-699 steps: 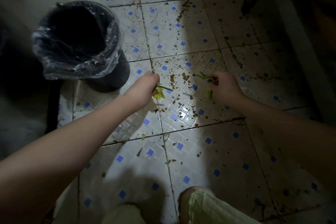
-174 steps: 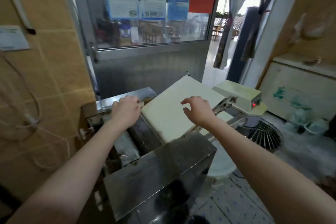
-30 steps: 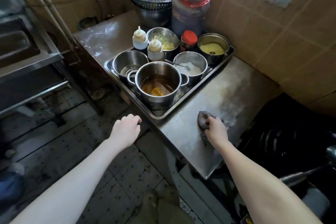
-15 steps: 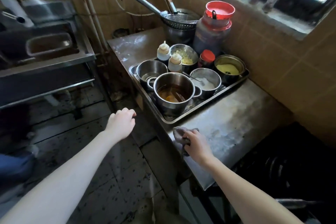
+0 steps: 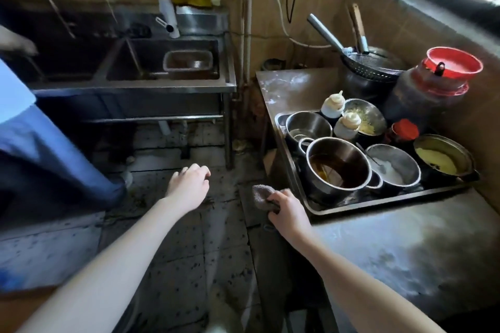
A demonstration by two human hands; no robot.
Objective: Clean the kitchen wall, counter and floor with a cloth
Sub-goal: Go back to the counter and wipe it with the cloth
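My right hand [image 5: 288, 211] grips a bunched grey-brown cloth [image 5: 262, 196] at the front left edge of the steel counter [image 5: 400, 249], just off the corner of the metal tray [image 5: 359, 207]. The counter surface near me is smeared with whitish residue. My left hand [image 5: 189, 188] hovers over the dirty tiled floor [image 5: 189, 246] with fingers loosely curled and holds nothing. The tan tiled wall [image 5: 392, 27] rises behind the counter.
The tray carries several steel pots and bowls, two squeeze bottles [image 5: 342, 116] and a large pot of brown liquid [image 5: 335, 167]. A red-lidded jug [image 5: 433, 84] and a strainer [image 5: 368, 65] stand behind. A steel sink [image 5: 162, 62] is left; a person in blue [image 5: 32, 143] stands at far left.
My right hand has drawn the cloth left along the counter to its front edge beside the tray. My view has lifted and turned left, bringing the sink and another person into sight.
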